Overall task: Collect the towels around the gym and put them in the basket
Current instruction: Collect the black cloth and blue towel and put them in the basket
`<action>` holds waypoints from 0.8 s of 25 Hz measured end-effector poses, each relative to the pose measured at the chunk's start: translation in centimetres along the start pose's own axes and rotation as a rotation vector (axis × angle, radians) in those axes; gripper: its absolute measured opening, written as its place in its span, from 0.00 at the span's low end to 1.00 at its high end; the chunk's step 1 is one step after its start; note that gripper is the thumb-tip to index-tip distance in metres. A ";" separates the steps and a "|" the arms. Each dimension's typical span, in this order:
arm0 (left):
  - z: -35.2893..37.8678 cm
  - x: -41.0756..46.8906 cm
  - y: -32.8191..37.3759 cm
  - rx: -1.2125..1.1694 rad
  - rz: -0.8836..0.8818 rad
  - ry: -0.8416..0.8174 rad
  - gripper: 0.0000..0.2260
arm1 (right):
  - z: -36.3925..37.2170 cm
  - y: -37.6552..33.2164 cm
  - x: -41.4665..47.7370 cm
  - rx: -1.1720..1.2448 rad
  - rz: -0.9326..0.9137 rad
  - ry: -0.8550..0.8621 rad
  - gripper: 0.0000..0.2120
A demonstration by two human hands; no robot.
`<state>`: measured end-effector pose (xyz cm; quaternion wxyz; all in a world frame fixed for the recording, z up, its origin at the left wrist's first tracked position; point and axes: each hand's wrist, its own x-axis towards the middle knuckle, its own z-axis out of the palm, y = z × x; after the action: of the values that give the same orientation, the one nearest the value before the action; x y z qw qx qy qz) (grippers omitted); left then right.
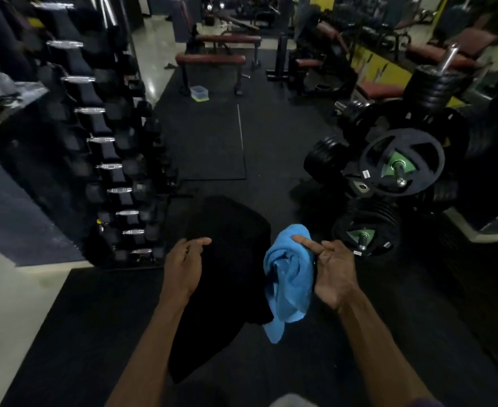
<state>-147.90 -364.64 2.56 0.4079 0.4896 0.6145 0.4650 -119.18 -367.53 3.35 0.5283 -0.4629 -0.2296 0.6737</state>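
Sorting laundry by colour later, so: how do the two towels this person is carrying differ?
The blue towel is bright, bunched and small; the black towel is dark, much larger and hangs in a broad sheet. The blue towel is in the right hand, pinched under the thumb; the black towel is at the left hand, whose grip on it is hard to make out. Both are off the floor.

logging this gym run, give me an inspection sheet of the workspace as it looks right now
surface: black rubber floor mat, pale floor at left.
job's things: blue towel and black towel, both held up; basket not seen.
clutter: small clear box on the mat near a bench.
grips: left hand pinching the black towel; right hand holding the blue towel.
cables: nothing seen.
surroundings: dumbbell rack left, weight plates right, benches ahead.
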 end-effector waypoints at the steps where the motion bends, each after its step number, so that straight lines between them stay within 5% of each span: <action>1: 0.9 3.0 0.4 0.019 0.010 -0.002 0.17 | 0.6 -0.7 2.6 -0.059 -0.018 0.031 0.19; 4: 3.6 11.7 0.8 0.072 0.062 0.000 0.15 | 1.5 -3.1 10.4 -0.421 -0.169 0.141 0.12; 9: 9.6 28.1 1.8 0.149 0.106 0.014 0.14 | 1.2 -10.2 26.3 -1.228 -0.596 0.211 0.25; 17: 18.2 48.7 5.8 0.291 0.160 0.050 0.12 | 2.7 -21.7 45.2 -1.579 -0.843 0.224 0.18; 20: 21.6 56.8 6.3 0.279 0.149 0.046 0.12 | 2.6 -24.5 53.5 -1.571 -0.766 0.201 0.17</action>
<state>-136.53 -304.70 0.96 0.2860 0.5748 0.6446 0.4151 -109.92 -309.40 3.79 0.2645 -0.6407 -0.7188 0.0535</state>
